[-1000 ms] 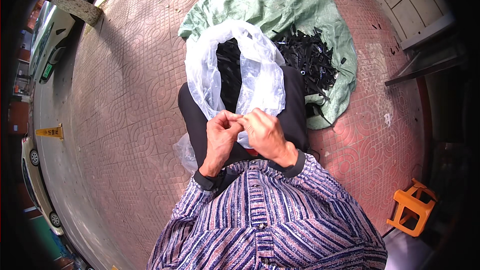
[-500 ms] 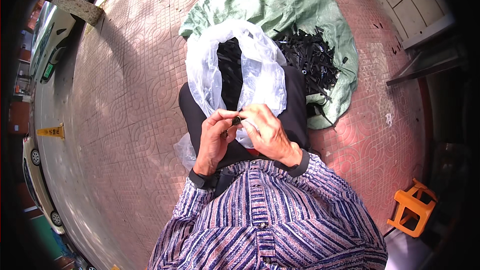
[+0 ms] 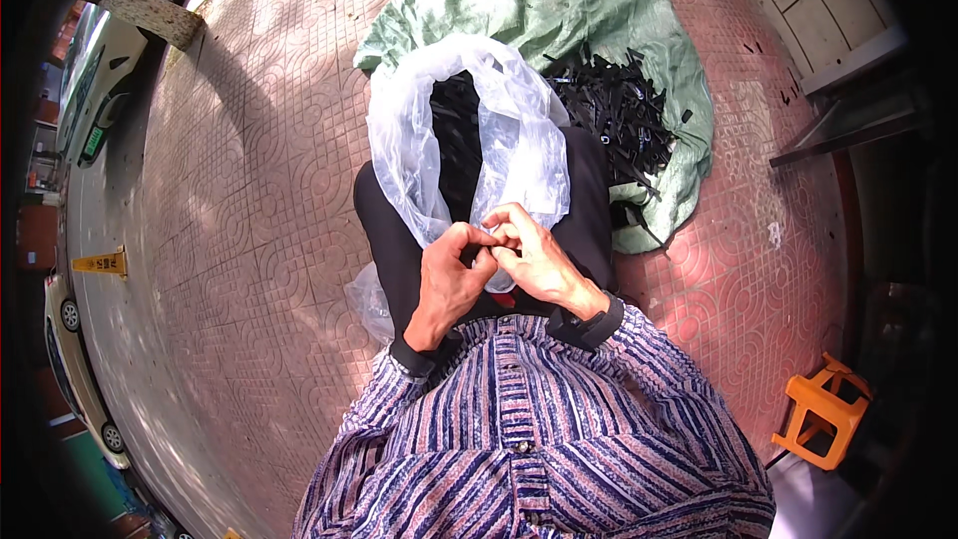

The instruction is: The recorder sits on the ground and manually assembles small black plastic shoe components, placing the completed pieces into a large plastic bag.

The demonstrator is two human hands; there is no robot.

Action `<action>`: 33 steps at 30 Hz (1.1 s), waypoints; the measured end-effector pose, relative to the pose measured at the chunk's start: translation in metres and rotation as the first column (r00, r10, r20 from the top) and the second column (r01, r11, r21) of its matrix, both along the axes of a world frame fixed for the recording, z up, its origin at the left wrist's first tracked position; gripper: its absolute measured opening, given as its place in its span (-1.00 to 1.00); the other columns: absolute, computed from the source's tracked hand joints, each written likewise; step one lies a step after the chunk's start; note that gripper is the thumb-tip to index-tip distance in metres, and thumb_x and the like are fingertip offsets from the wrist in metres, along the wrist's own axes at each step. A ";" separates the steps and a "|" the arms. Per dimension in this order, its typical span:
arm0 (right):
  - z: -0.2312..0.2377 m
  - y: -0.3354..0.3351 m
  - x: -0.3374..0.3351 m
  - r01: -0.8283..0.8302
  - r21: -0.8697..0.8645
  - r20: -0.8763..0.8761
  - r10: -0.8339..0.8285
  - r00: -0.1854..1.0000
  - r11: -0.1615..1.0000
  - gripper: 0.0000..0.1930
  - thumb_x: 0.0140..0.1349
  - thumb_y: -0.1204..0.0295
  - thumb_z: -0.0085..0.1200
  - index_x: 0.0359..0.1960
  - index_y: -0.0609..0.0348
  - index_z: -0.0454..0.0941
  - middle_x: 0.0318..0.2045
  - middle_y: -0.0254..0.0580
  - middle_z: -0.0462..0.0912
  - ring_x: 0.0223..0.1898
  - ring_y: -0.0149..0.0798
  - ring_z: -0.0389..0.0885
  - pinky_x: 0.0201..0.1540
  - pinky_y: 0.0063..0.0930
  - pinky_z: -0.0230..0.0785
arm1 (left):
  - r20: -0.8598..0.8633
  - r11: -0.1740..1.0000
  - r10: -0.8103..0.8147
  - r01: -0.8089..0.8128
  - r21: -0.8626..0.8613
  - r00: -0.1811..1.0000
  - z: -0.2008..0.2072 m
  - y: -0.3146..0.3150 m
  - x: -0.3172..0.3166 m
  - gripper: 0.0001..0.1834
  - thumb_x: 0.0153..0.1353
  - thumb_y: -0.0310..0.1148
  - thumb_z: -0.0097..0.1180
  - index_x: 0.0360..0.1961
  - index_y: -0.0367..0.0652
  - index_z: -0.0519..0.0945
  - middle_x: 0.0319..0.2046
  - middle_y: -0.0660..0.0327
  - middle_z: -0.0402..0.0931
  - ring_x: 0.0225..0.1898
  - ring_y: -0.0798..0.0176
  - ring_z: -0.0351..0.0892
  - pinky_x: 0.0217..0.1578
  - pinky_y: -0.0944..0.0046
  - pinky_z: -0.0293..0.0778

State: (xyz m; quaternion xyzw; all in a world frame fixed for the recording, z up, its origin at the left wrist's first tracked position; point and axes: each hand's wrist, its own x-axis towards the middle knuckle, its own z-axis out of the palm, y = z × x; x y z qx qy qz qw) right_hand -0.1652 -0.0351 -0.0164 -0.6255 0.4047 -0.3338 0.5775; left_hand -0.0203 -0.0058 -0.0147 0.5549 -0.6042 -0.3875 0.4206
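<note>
Left hand: I see grip pinched closed, probably on small dark piece, mostly hidden. Right hand half curled, meeting it; can't tell its hold. Translucent plastic bag ahead, over dark trousers, black pieces inside. Beyond, black strips on green sheet.

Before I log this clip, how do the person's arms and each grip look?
The left sleeve and right sleeve are textured, striped in dark purple, pink and whitish tones. A black left band and black right band sit at the wrists. The left grip and right grip are ungloved; no cables show.
</note>
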 end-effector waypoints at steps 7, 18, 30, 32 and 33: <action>0.017 -0.009 -0.008 -0.177 0.226 0.224 0.126 0.966 0.958 -0.66 0.17 0.46 -0.07 0.01 0.22 0.32 -0.44 -0.44 0.41 -0.43 -0.60 0.33 -0.40 -0.74 0.20 | -0.611 0.898 0.054 0.228 0.375 0.790 0.009 -0.004 0.021 -0.82 0.09 -0.53 0.14 -0.25 -0.28 0.51 -0.40 0.31 0.53 -0.36 0.53 0.48 -0.35 0.55 0.37; 0.009 -0.009 -0.008 -0.194 0.661 0.456 -0.183 0.871 0.725 -0.73 0.14 0.23 0.09 -0.31 0.19 0.43 -0.53 -0.40 0.45 -0.57 -0.58 0.35 -0.52 -0.74 0.17 | -0.657 0.965 0.044 0.138 0.223 0.753 -0.011 0.002 0.009 -0.87 0.06 -0.55 0.17 -0.32 -0.30 0.54 -0.47 0.27 0.55 -0.42 0.50 0.48 -0.32 0.50 0.39; 0.007 -0.008 -0.012 -0.184 0.614 0.464 -0.162 0.871 0.768 -0.71 0.04 0.34 0.15 -0.31 0.19 0.33 -0.54 -0.32 0.45 -0.58 -0.51 0.41 -0.56 -0.71 0.21 | -0.562 0.982 -0.030 0.129 0.137 0.826 -0.011 0.002 0.011 -0.87 0.05 -0.60 0.14 -0.33 -0.34 0.54 -0.47 0.28 0.42 -0.41 0.42 0.47 -0.31 0.45 0.40; 0.011 -0.006 -0.011 -0.158 0.585 0.392 -0.107 0.914 0.795 -0.71 0.06 0.29 0.15 -0.33 0.19 0.36 -0.55 -0.33 0.45 -0.59 -0.53 0.40 -0.58 -0.71 0.20 | -0.620 0.971 -0.032 0.171 0.166 0.784 -0.010 0.002 0.012 -0.85 0.02 -0.58 0.19 -0.32 -0.27 0.59 -0.52 0.40 0.33 -0.45 0.57 0.29 -0.39 0.54 0.24; 0.013 -0.006 -0.010 -0.135 0.554 0.315 -0.056 0.948 0.822 -0.70 0.08 0.24 0.15 -0.36 0.20 0.38 -0.57 -0.34 0.45 -0.59 -0.54 0.40 -0.60 -0.71 0.19 | -0.620 0.971 -0.033 0.171 0.166 0.784 -0.007 0.002 0.013 -0.85 0.02 -0.58 0.19 -0.32 -0.27 0.59 -0.52 0.40 0.33 -0.45 0.57 0.29 -0.39 0.54 0.24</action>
